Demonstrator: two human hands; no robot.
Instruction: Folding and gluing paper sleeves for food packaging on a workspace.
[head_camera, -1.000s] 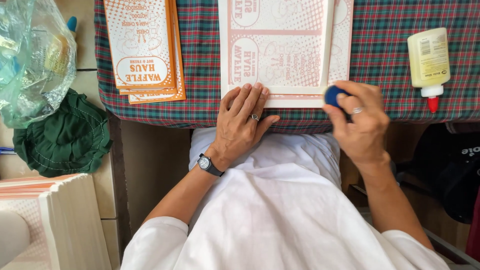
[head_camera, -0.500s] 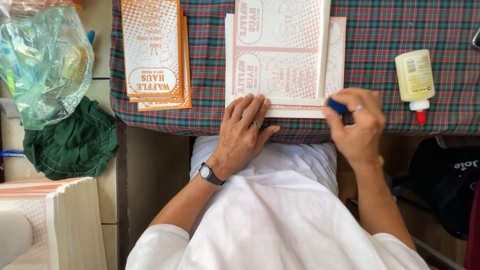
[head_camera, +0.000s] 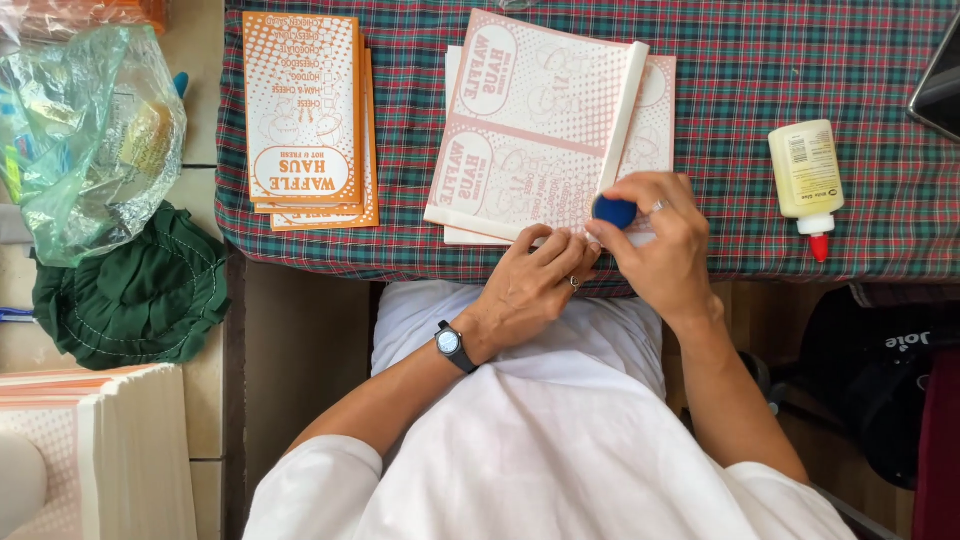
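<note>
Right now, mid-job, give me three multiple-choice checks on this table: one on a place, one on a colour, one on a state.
1. Where does the glue bottle lie?
A. to the right of the pale printed sheets
B. on the orange stack
C. on the floor

2. What colour is the small round thing in the right hand?
A. red
B. blue
C. yellow

3. How does the left hand stand?
A. lifted clear of the table
B. gripping the bottle
C. fingers pressed flat on the sheets' near edge

Answers:
1 A: the bottle lies on the checked cloth, right of the sheets.
2 B: blue shows between the right hand's fingers.
3 C: the fingertips rest on the paper at the table's edge.
</note>
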